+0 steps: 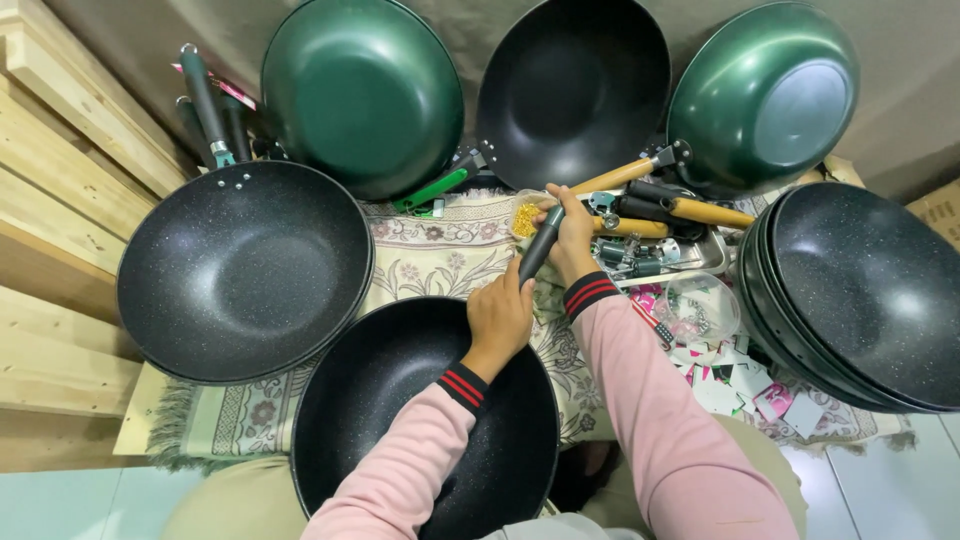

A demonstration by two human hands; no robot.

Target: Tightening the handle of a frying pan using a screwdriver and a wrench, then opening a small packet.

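Note:
A black speckled wok (pixel 400 400) rests on my lap, close to me. My left hand (pixel 500 315) grips the base of its dark handle (pixel 540 245) at the wok's far rim. My right hand (pixel 572 235) is closed around the upper end of the same handle, next to a small heap of yellow screws (pixel 525 218). Both arms wear pink sleeves with black and red cuffs.
Another black wok (pixel 245 270) lies at the left. Two green woks (pixel 362 90) (pixel 765 95) and a black wok (pixel 572 85) lean on the back wall. Stacked woks (pixel 860 295) sit right. Wooden handles (pixel 690 210), a clear bowl (pixel 695 305) and a patterned mat (pixel 440 255) lie between. Wooden planks (pixel 60 150) are at the left.

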